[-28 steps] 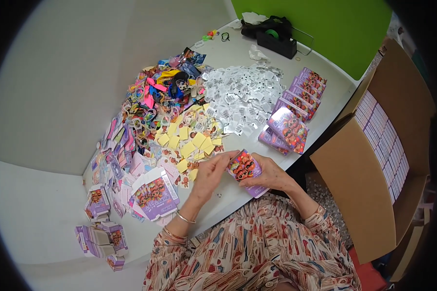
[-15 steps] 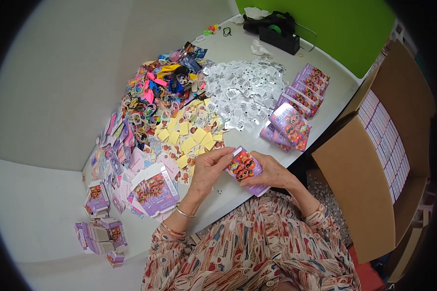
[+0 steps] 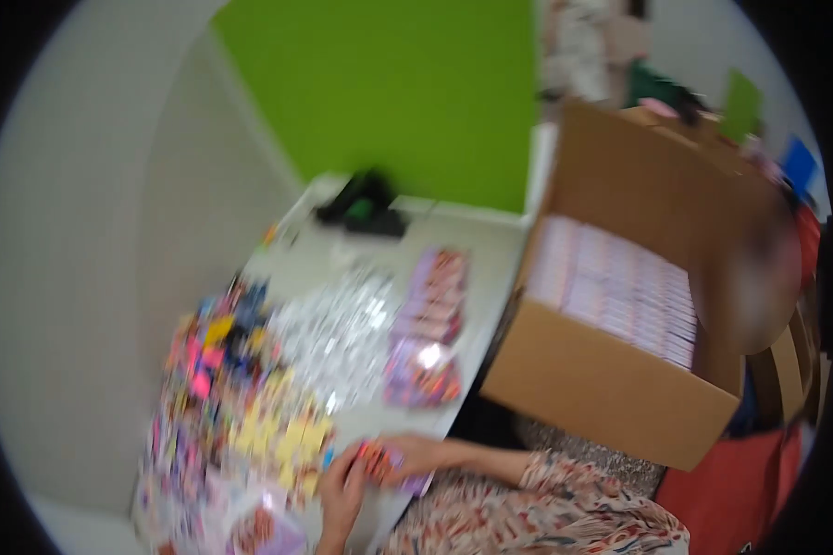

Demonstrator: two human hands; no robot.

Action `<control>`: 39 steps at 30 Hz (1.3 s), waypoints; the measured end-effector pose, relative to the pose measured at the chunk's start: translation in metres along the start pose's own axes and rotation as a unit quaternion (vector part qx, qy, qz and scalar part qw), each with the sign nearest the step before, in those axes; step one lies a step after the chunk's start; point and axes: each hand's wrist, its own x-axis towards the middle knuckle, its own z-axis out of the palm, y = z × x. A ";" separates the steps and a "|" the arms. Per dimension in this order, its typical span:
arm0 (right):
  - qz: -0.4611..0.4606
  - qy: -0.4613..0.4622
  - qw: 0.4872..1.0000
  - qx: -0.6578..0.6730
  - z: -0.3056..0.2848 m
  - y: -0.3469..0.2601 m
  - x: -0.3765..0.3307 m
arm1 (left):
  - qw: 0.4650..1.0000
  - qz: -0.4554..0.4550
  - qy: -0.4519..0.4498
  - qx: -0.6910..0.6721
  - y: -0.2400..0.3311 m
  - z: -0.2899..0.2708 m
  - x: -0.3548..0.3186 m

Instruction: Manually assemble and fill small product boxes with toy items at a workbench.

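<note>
A small purple printed box (image 3: 377, 460) is between my hands at the table's near edge. My left hand (image 3: 341, 490) grips its left side with thumb and fingers, and a small patch of blue shows beside the fingertips. My right hand (image 3: 415, 457) is wrapped round its right side. Just beyond lie yellow folded papers (image 3: 301, 439) and a heap of small white packets (image 3: 338, 328). More purple boxes (image 3: 423, 377) stand in a row and a short stack to the right of the packets. Motion blur hides fine detail.
A large open carton (image 3: 611, 388), packed with rows of boxes (image 3: 611, 282), stands to the right. Mixed colourful trinkets (image 3: 208, 356) pile up at left. A black tape dispenser (image 3: 366, 213) sits at the table's far end, before a green panel (image 3: 407, 92). Another person (image 3: 754, 268) is beyond the carton.
My view has swung right and up, so the carton and the other person show more fully. Both hands keep hold of the purple box; a bit of blue now shows by it.
</note>
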 end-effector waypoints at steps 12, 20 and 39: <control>-0.090 0.082 0.991 0.048 -0.011 -0.044 -0.003 | 0.961 -0.097 0.017 -0.258 0.067 -0.031 0.015; -0.154 0.197 0.954 -0.163 0.029 -0.046 0.008 | 0.966 -0.035 -0.087 -0.242 -0.019 -0.005 -0.009; -0.139 0.209 0.963 -0.097 0.057 0.014 -0.016 | 0.954 -0.005 -0.138 -0.266 -0.044 0.018 -0.043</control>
